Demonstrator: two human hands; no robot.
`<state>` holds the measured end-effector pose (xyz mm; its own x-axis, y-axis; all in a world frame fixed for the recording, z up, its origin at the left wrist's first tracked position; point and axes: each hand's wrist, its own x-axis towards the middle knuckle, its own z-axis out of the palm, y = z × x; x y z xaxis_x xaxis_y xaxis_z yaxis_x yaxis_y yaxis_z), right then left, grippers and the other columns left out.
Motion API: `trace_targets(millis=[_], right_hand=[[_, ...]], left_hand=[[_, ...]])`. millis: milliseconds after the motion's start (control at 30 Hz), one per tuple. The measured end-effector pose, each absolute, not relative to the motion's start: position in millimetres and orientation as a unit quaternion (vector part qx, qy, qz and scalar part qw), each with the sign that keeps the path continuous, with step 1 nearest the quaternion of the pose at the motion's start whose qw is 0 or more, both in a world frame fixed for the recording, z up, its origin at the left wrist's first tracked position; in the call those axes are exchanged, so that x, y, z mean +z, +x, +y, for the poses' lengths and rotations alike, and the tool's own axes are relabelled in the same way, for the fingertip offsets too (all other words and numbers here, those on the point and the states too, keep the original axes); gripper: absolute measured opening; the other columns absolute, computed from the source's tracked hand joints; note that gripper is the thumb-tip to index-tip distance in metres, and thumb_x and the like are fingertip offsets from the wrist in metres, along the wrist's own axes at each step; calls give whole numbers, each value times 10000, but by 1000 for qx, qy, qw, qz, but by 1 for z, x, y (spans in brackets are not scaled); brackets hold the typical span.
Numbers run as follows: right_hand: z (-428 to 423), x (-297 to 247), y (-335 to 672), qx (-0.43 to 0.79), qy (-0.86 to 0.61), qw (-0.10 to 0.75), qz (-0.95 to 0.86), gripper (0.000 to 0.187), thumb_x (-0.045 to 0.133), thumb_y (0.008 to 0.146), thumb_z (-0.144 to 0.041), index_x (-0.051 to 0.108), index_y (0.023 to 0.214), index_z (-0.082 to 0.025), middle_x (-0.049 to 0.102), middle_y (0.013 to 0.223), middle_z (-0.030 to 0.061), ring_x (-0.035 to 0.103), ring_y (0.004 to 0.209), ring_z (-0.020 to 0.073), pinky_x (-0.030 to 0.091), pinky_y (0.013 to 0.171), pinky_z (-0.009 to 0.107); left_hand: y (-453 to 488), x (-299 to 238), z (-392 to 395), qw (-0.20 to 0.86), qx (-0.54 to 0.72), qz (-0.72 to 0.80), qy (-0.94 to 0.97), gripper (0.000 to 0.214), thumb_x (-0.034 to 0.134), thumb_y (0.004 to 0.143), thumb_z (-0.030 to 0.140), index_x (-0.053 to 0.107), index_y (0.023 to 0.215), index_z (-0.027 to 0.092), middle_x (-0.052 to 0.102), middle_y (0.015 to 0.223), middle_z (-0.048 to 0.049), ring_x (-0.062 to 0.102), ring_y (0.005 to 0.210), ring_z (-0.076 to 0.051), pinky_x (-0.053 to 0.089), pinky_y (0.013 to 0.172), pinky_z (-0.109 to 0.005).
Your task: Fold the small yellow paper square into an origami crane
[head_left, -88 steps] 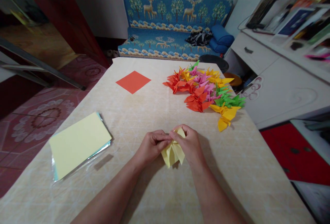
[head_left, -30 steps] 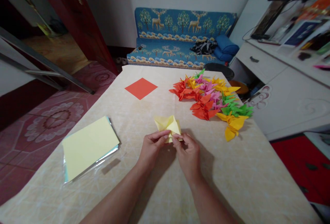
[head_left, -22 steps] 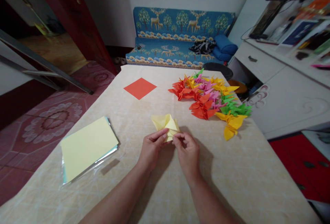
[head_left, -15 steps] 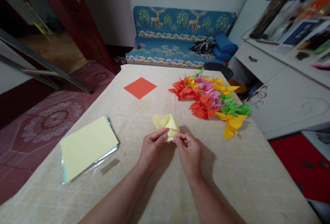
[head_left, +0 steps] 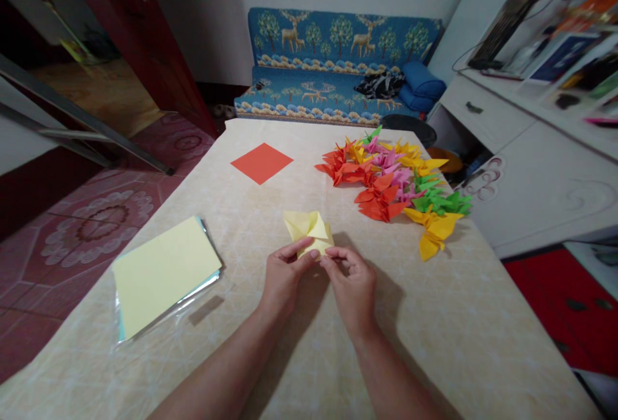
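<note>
Yellow folded paper (head_left: 316, 224) sits midway between the desk (head_left: 241, 227)'s side edges, pinched tightly in our left grip (head_left: 282, 276) and right grip (head_left: 355, 285); the blue panel (head_left: 564, 58)'s blurred pale marks we cannot read.

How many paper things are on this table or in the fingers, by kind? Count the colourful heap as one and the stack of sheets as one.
Pale yellow folded paper: 1
Flat red sheet: 1
Stack of sheets: 1
Colourful heap: 1
Total: 4
</note>
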<state>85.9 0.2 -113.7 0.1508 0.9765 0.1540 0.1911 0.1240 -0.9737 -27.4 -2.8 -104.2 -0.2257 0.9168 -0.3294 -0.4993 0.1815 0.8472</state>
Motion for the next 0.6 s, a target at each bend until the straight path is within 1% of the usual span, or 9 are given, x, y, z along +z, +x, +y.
trace_targets(millis=[133, 233, 333, 467, 600], right_hand=[[0, -114, 87, 370, -558, 518, -532, 185, 648, 749, -271, 637, 904, -171, 683, 846, 61, 637, 762, 186, 503, 725, 312], [1, -112, 88, 355, -555, 513, -550, 201, 651, 747, -272, 621, 922, -178, 678, 868, 59, 631, 782, 186, 499, 739, 311], [1, -109, 89, 321, -538, 514, -586, 151, 646, 751, -249, 623, 885, -184, 664, 847, 44, 618, 769, 176, 493, 715, 289], [3, -105, 90, 292, -515, 524, -612, 24, 619, 772, -191, 630, 789, -180, 645, 788, 25, 607, 745, 158, 479, 693, 263], [4, -104, 92, 283, -512, 525, -618, 37, 613, 785, -179, 643, 762, -178, 646, 758, 19, 605, 721, 149, 471, 684, 254]], left_hand=[[-28, -104, -2, 586, 603, 498, 209, 463, 824, 557, 236, 698, 981, 97, 724, 871, -126, 668, 732, -199, 493, 740, -334], [-28, -104, -2, 588, 597, 502, 212, 459, 826, 554, 232, 699, 974, 98, 723, 887, -128, 667, 728, -190, 496, 725, -314], [-28, -103, -2, 587, 596, 503, 216, 450, 822, 563, 231, 698, 974, 98, 724, 890, -125, 667, 734, -183, 499, 722, -298], [-27, -104, -3, 584, 601, 500, 219, 436, 807, 589, 242, 693, 984, 95, 725, 883, -124, 664, 704, -178, 511, 694, -300], [-28, -103, -3, 580, 601, 501, 226, 409, 797, 607, 237, 696, 977, 96, 724, 875, -115, 657, 697, -162, 512, 687, -284]])
